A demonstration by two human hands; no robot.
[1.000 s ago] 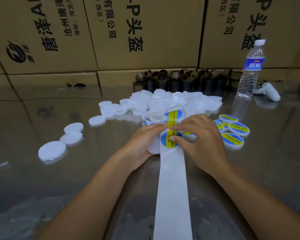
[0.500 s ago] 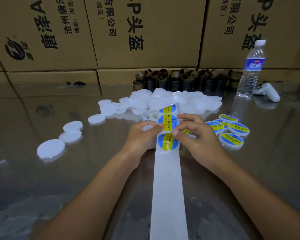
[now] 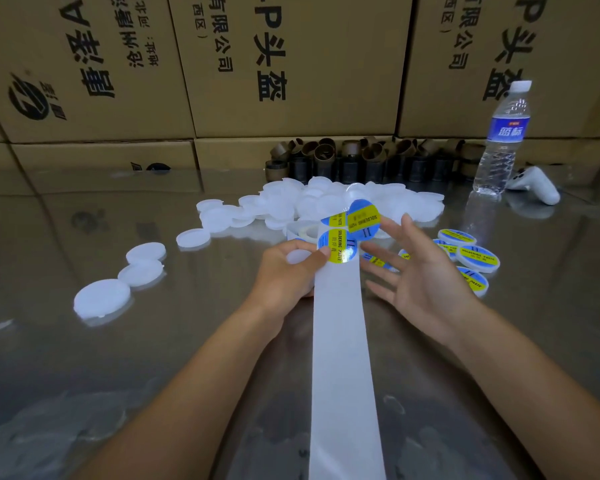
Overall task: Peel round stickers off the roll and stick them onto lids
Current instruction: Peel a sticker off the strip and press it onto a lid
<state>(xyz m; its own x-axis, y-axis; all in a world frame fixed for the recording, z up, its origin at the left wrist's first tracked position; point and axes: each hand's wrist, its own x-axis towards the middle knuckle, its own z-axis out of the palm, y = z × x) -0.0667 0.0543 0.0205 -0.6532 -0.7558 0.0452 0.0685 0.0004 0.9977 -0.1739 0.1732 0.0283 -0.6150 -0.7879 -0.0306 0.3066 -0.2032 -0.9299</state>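
Where the shiny table (image 3: 84, 375) runs back to a wall of cardboard boxes (image 3: 291, 64), we see the white backing strip (image 3: 343, 358) lying lengthwise, from the near edge straight away to the roll (image 3: 305, 232). Beyond it lies a heap of plain lids (image 3: 326, 202). Labelled lids (image 3: 478, 258) sit to the right and loose lids (image 3: 101, 299) to the left, with bare table on both sides of the strip. Our left hand (image 3: 284, 271) grips the strip's far end, its thumb pressing an unpeeled sticker (image 3: 336, 249). Our right hand (image 3: 423, 271) is spread wide. A peeled sticker (image 3: 362, 216) stands tilted just past its fingertips; we cannot tell which finger carries it.
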